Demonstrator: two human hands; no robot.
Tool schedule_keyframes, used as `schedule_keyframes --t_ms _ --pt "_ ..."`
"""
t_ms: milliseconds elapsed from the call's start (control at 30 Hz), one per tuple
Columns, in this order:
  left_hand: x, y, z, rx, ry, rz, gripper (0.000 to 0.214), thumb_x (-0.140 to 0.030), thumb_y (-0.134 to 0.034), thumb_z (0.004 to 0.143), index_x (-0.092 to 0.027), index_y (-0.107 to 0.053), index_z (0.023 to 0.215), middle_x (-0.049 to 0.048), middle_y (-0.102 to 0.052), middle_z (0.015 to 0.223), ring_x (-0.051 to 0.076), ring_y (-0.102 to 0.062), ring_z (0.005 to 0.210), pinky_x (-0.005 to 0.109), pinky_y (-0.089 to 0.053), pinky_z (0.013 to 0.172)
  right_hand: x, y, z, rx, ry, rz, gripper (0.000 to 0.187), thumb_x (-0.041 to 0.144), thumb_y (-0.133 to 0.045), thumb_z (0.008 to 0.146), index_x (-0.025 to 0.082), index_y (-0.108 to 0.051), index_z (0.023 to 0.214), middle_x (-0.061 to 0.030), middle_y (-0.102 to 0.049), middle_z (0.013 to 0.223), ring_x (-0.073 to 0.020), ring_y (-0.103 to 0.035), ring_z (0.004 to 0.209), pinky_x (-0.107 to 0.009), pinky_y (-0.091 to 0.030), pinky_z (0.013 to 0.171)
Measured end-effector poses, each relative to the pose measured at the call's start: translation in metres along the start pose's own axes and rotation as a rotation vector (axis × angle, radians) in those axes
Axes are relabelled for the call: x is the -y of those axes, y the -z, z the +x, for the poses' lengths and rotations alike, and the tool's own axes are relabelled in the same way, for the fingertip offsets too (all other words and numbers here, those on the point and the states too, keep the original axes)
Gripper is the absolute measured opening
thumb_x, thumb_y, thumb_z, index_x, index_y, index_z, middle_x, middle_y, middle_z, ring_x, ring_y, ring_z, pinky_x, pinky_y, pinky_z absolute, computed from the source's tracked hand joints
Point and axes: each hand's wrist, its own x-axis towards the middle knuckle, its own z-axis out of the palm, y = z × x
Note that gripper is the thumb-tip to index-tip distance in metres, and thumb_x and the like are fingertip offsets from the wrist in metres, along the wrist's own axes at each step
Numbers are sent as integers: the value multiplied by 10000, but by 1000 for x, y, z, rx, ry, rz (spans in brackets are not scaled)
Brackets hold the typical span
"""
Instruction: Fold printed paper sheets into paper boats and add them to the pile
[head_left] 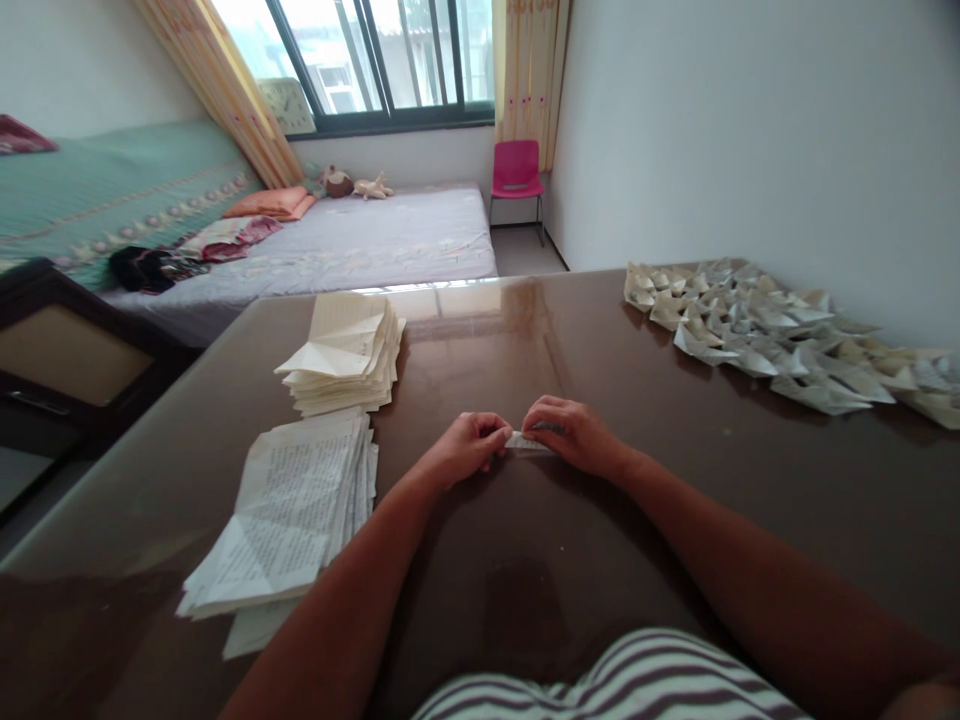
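Between my two hands, just above or on the brown table, is a small folded piece of printed paper (529, 442). My left hand (475, 440) pinches its left end between thumb and fingers. At the other end, my right hand (571, 430) is closed on the paper, its fingers covering much of it. Only a short pale strip shows, so its full folded shape is hidden. Left of my left hand lie a stack of printed white sheets (296, 500) and, behind it, a stack of creased cream sheets (349, 345).
Many folded paper boats (750, 325) stand in rows at the table's (480, 600) right rear, near the white wall. Beyond the table are a bed (405, 235), a pink chair (517, 170) and a window. A dark cabinet (75, 370) stands at the left.
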Motion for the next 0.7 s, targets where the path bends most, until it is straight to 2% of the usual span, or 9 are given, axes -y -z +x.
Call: schedule_keyframes --t_ms 267,467,600,700 --pt "-7 4 -6 83 97 -30 359 -484 -607 725 -124 -608 727 -29 -553 562 38 -408 419 152 -300 392 0 2 1 72 136 31 217 334 -532 926 256 -698 1044 -44 -664 912 -160 -607 862 -287 -474 789" --pt "-11 3 -8 126 147 -42 270 -396 -611 696 -130 -591 658 -32 -539 518 43 -406 419 150 -298 381 5 5 3 133 195 43 238 334 -499 945 250 -710 1016 -43 -647 880 -158 -583 856 -284 -470 776" --pt "-8 1 -6 123 130 -17 283 -414 -588 743 -131 -594 732 -31 -535 539 63 -454 449 154 -325 391 7 4 2 123 160 -16 219 325 -503 942 234 -702 954 -43 -639 873 -161 -579 850 -284 -463 773" --pt "-7 1 -5 32 -5 83 270 -399 -578 784 -143 -618 858 -26 -568 616 80 -508 507 169 -368 440 4 2 1 83 106 -84 168 304 -533 921 231 -684 935 -46 -636 886 -168 -584 860 -285 -462 775"
